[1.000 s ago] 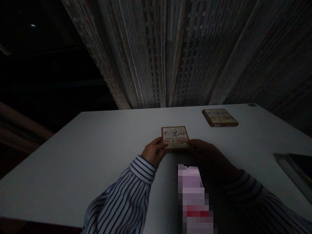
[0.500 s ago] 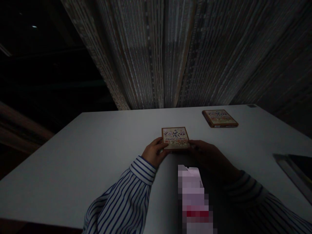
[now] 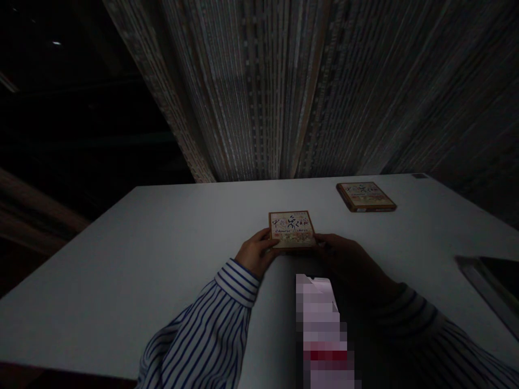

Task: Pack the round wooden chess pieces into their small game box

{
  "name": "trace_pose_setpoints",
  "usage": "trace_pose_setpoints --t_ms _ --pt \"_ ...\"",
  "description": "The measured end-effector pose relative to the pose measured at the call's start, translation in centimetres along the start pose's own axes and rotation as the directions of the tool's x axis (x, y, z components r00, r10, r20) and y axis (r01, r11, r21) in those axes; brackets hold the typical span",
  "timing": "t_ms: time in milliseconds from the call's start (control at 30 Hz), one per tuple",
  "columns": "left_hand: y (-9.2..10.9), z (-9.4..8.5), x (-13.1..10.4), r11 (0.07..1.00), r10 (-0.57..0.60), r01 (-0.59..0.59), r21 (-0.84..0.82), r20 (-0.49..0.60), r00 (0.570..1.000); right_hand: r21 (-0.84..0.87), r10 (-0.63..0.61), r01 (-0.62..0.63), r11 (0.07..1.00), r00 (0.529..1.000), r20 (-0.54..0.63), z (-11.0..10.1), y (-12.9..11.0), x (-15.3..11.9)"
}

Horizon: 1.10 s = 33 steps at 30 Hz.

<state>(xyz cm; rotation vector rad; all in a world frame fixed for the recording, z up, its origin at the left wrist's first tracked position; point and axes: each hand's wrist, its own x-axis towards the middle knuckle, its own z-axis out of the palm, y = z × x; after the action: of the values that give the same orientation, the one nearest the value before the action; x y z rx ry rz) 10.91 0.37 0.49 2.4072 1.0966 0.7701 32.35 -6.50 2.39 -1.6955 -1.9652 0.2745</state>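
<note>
A flat square Chinese chess box (image 3: 291,228) with a brown border and black characters is near the middle of the white table (image 3: 162,237). My left hand (image 3: 257,250) grips its left side, with the thumb over the lower left corner of the lid. At the box's right edge, my right hand (image 3: 344,259) holds it with the fingertips; much of that hand is in dark shadow. A second, similar box (image 3: 366,196) lies farther back on the right, touched by neither hand.
In front of me lies a lit phone (image 3: 323,329) with a pixelated screen, between my forearms. A dark flat object with a pale edge (image 3: 490,292) is at the right. A striped curtain (image 3: 267,92) hangs behind the table's far edge.
</note>
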Motion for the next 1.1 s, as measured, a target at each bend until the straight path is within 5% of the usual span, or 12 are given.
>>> trace_pose_setpoints --t_ms 533,767,900,1100 --pt "-0.8 -0.2 -0.1 1.000 0.020 -0.020 0.008 0.022 1.000 -0.002 -0.016 0.016 1.000 1.000 -0.004 0.3 0.1 -0.1" --pt "0.3 -0.4 0.1 0.995 -0.067 0.070 0.074 -0.035 0.997 -0.137 -0.101 0.091 0.986 0.993 -0.068 1.0 0.8 0.1" --pt "0.0 0.1 0.5 0.994 -0.003 0.006 0.106 -0.024 1.000 -0.221 -0.181 0.174 0.960 0.983 -0.014 1.3 1.2 0.6" --pt "-0.7 0.5 0.7 0.985 0.056 -0.058 0.164 0.018 0.998 -0.275 -0.121 0.127 0.953 0.992 0.040 1.6 1.3 0.6"
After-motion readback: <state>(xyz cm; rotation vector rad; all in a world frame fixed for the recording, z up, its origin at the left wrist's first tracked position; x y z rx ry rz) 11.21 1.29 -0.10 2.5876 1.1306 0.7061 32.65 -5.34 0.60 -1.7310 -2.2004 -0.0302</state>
